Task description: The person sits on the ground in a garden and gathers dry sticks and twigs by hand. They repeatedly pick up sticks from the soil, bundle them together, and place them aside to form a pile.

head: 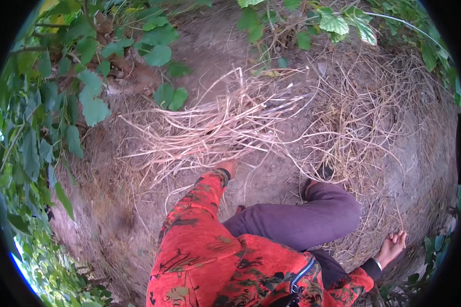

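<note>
A loose bundle of dry, pale vine stems [219, 128] spreads crosswise in front of me, its ends poking out on both sides. My left hand [229, 167] reaches into the near side of this bundle and holds it from below. The stems cover its fingers, and only the back of the hand near the dark cuff shows. Out at the lower right, my right hand [393, 245] has its fingers curled around the end of a thin dry stem [399, 213]. That stem rises from the hand toward the litter of stems on the ground.
Scattered dry stems [361, 115] cover the soil on the right. Leafy green vines [88, 92] hang along the left, and more leaves [334, 23] overhang the top. My bent leg [296, 222] in purple trousers and a dark shoe [324, 171] are below the stems.
</note>
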Action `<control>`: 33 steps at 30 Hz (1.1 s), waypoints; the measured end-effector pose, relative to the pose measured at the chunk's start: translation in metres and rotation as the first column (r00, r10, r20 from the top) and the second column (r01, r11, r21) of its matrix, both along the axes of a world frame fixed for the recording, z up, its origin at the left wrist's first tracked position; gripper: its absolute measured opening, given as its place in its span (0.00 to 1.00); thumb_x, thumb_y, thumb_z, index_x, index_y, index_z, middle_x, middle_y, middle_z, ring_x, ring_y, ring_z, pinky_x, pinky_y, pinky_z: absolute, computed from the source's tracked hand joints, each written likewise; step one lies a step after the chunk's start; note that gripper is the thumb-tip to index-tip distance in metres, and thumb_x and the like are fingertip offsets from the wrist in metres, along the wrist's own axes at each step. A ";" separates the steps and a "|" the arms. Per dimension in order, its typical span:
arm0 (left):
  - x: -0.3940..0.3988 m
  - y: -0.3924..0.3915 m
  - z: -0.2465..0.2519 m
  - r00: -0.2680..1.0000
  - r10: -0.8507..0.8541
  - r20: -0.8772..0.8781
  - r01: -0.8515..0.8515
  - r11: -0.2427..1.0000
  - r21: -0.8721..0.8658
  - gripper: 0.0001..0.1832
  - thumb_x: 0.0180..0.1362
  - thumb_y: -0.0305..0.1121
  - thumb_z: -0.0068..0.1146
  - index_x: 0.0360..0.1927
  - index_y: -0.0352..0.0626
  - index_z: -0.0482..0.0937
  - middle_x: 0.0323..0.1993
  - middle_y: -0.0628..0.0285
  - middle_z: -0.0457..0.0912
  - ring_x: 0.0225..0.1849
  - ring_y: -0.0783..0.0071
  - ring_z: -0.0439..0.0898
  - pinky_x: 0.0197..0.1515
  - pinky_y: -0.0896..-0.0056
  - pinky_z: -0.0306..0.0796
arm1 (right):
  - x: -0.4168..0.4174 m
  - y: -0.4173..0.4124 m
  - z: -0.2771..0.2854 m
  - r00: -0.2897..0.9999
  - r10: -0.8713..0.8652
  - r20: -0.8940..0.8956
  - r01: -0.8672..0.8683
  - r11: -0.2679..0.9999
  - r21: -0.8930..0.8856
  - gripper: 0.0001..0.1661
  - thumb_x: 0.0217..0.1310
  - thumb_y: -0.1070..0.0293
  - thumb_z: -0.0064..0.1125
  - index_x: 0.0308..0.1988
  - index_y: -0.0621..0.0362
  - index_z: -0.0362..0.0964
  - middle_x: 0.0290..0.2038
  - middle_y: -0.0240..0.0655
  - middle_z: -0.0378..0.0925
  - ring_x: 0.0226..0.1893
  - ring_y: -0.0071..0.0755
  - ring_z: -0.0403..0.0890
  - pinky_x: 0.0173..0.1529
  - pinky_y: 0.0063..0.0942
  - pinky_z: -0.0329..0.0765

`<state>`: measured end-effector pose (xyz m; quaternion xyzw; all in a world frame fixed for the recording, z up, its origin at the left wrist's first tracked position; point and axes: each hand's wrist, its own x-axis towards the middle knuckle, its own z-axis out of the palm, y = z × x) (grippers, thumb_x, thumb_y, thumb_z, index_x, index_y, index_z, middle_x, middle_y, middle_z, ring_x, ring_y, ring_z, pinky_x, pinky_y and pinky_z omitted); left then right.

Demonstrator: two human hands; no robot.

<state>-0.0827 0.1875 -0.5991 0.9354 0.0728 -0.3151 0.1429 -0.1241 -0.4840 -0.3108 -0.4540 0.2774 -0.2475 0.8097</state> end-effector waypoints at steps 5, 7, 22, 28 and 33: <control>-0.027 -0.026 -0.063 0.972 -0.217 -0.086 0.201 0.965 -0.169 0.17 0.50 0.39 0.53 0.42 0.43 0.79 0.38 0.47 0.81 0.43 0.50 0.79 0.47 0.53 0.73 | 0.019 0.026 -0.015 0.961 -0.108 -0.256 0.083 0.991 -0.104 0.08 0.65 0.63 0.50 0.34 0.54 0.69 0.23 0.25 0.71 0.16 0.16 0.61 0.23 0.18 0.59; -0.023 -0.040 -0.066 0.871 -0.484 -0.080 0.429 0.831 -0.353 0.16 0.54 0.42 0.51 0.41 0.44 0.79 0.38 0.54 0.82 0.42 0.53 0.79 0.47 0.56 0.72 | 0.027 0.037 -0.003 0.934 -0.150 -0.325 0.069 0.967 -0.247 0.09 0.65 0.62 0.51 0.35 0.55 0.70 0.21 0.25 0.70 0.16 0.15 0.60 0.22 0.17 0.58; 0.268 -0.402 0.106 0.901 -0.307 0.308 0.424 0.777 -0.465 0.27 0.55 0.43 0.54 0.55 0.39 0.69 0.53 0.45 0.73 0.55 0.50 0.72 0.57 0.55 0.66 | -0.045 -0.027 -0.044 0.709 -0.191 -0.679 -0.321 0.769 -0.552 0.12 0.62 0.65 0.54 0.29 0.62 0.74 0.21 0.24 0.69 0.21 0.14 0.64 0.25 0.17 0.61; 0.267 -0.472 0.047 0.822 -0.522 0.228 0.530 0.848 0.032 0.32 0.48 0.45 0.60 0.56 0.44 0.67 0.53 0.49 0.73 0.61 0.46 0.64 0.63 0.52 0.58 | -0.058 -0.017 -0.008 0.702 -0.191 -0.686 -0.315 0.780 -0.540 0.11 0.61 0.69 0.55 0.32 0.69 0.74 0.29 0.29 0.73 0.30 0.16 0.71 0.33 0.19 0.68; 0.264 -0.496 0.076 0.641 -0.564 0.520 0.650 0.759 0.022 0.10 0.49 0.37 0.57 0.33 0.45 0.79 0.34 0.53 0.80 0.46 0.49 0.73 0.53 0.52 0.64 | -0.073 -0.016 0.000 0.731 -0.140 -0.667 -0.378 0.732 -0.567 0.13 0.59 0.68 0.57 0.36 0.69 0.73 0.34 0.35 0.75 0.31 0.24 0.75 0.37 0.23 0.71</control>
